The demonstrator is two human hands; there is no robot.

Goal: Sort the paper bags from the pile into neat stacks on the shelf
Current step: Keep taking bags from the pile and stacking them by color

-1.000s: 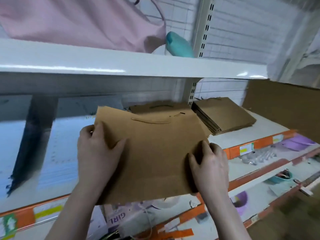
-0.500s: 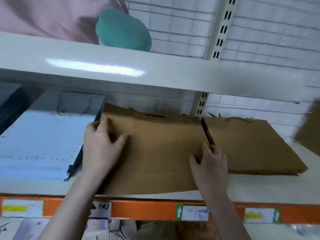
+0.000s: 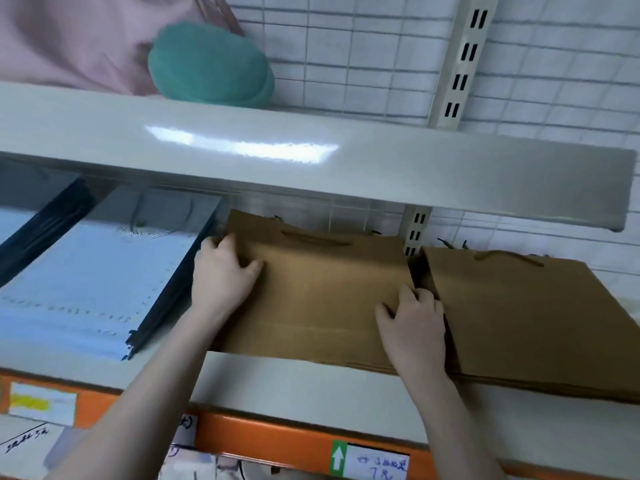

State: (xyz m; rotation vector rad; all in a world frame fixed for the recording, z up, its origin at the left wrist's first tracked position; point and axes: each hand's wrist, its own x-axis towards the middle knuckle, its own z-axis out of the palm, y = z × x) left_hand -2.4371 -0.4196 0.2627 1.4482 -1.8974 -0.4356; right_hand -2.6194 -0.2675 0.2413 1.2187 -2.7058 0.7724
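A flat brown paper bag (image 3: 318, 299) with a twisted handle lies on a low stack of like bags on the white shelf (image 3: 311, 382). My left hand (image 3: 221, 275) grips the bag's left edge, thumb on top. My right hand (image 3: 412, 327) holds its right edge near the front, fingers curled over the side. A second stack of brown paper bags (image 3: 526, 317) lies just to the right, touching or nearly touching the first.
Pale blue bags with dark edges (image 3: 86, 285) lie stacked to the left. The upper shelf (image 3: 311, 157) overhangs closely, carrying a teal round object (image 3: 207, 64) and pink fabric (image 3: 69, 39). An orange price rail (image 3: 277, 441) runs along the shelf front.
Both hands have carried the brown bag up from below the shelf and pushed it back onto the middle stack. The view has moved closer to the shelf.
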